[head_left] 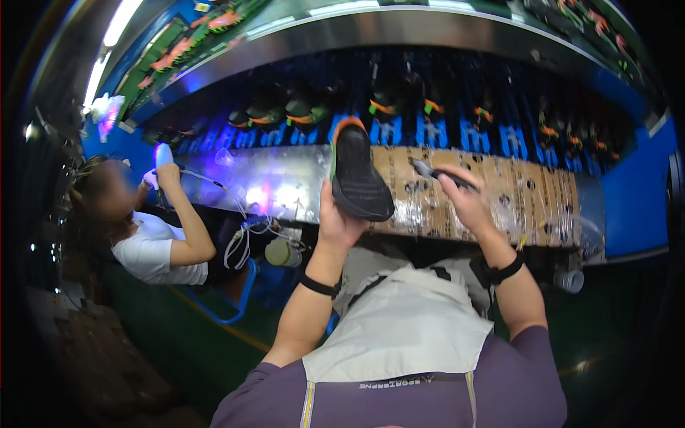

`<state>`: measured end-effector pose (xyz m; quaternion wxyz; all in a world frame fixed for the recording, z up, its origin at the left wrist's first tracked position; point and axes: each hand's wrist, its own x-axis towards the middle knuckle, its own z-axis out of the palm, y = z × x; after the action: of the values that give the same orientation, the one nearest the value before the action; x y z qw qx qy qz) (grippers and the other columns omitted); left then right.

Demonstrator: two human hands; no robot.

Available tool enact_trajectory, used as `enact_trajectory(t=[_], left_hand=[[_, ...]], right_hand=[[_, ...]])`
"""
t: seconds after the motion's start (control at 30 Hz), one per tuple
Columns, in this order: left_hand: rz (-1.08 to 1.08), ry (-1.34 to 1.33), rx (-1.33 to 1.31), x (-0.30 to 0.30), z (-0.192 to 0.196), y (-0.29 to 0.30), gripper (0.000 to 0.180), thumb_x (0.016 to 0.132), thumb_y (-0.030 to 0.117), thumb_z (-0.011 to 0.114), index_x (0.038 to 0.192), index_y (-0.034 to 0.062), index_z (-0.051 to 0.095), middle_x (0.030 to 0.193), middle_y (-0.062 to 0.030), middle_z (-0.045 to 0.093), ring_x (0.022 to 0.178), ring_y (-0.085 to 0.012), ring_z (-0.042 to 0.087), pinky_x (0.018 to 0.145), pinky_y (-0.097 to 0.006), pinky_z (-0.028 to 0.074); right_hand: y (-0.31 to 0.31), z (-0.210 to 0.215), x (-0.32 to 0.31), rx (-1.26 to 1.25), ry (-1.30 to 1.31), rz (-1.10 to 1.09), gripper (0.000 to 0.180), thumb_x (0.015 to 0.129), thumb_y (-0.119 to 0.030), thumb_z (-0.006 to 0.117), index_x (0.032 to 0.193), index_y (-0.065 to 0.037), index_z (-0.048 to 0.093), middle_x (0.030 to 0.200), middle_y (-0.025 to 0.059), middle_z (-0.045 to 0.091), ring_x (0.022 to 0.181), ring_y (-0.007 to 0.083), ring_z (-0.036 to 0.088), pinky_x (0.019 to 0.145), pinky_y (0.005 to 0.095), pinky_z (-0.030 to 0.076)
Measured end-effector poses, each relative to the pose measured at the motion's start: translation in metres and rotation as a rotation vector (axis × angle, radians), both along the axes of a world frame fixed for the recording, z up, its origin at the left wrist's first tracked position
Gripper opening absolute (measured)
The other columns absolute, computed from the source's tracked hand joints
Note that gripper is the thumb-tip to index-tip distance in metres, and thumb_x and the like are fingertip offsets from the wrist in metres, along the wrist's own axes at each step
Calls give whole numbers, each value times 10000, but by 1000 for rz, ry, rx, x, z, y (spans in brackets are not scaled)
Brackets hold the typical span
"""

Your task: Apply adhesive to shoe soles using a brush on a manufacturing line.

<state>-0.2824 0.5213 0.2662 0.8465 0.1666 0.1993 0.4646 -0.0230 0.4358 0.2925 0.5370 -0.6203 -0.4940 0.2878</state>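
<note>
My left hand (339, 225) grips a shoe (357, 171) from below by its lower end. Its black patterned sole faces me, with orange at the far end and a bit of green along the left edge. To the right, my right hand (467, 203) is closed round a slim grey-and-black hand tool (427, 170). The tool's dark tip points away to the upper left, apart from the shoe; its exact kind I cannot make out. Both hands are above the bench, over a sheet of brown cardboard (492, 192) wrapped in clear film.
Behind the bench, several dark shoes with orange marks (307, 110) stand on blue holders (432, 132) under a metal hood (399, 32). A co-worker (153, 242) at the left holds up a pale shoe-shaped thing (163, 154). White cables (246, 232) and a tub (283, 252) are between us.
</note>
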Motion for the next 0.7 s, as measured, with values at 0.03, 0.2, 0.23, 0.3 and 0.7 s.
enact_trajectory(t=[0.03,0.2,0.23,0.3,0.7], left_hand=[[-32,-23,-41,-4,-4,1,786,1053,636,289,1550,51,454,1469,-171,581,1327,-374,581,1127,-545,463],[-190,-93,-82,-20,17,-1,861,994,657,338,1572,22,405,1419,-303,570,1137,-503,666,874,-595,611],[-253,-146,-72,-19,33,5,866,990,647,368,1576,11,390,1415,-323,563,1121,-523,668,844,-606,622],[-319,-271,-86,-19,71,18,897,973,639,452,1581,-12,356,1405,-357,552,1081,-566,671,801,-633,637],[312,171,449,44,226,178,743,1088,481,484,1436,-167,379,1236,-342,635,1101,-408,701,923,-427,614]], right_hand=[[2,-16,6,49,-50,-47,247,961,-185,717,1153,-33,750,1040,138,745,918,247,696,844,346,527],[-7,-74,25,113,-83,-220,275,1003,-153,683,1218,15,718,1113,165,741,1056,259,692,953,358,515],[-11,-92,31,104,-86,-242,282,993,-154,696,1219,11,725,1135,179,743,1087,290,693,975,383,512],[-16,-114,38,32,-249,-196,321,1006,-195,671,1266,-11,718,1257,170,728,1237,293,649,1095,388,454],[-7,-115,29,178,-282,-194,307,941,-142,707,1216,-6,718,1098,198,734,1014,360,700,936,420,526]])
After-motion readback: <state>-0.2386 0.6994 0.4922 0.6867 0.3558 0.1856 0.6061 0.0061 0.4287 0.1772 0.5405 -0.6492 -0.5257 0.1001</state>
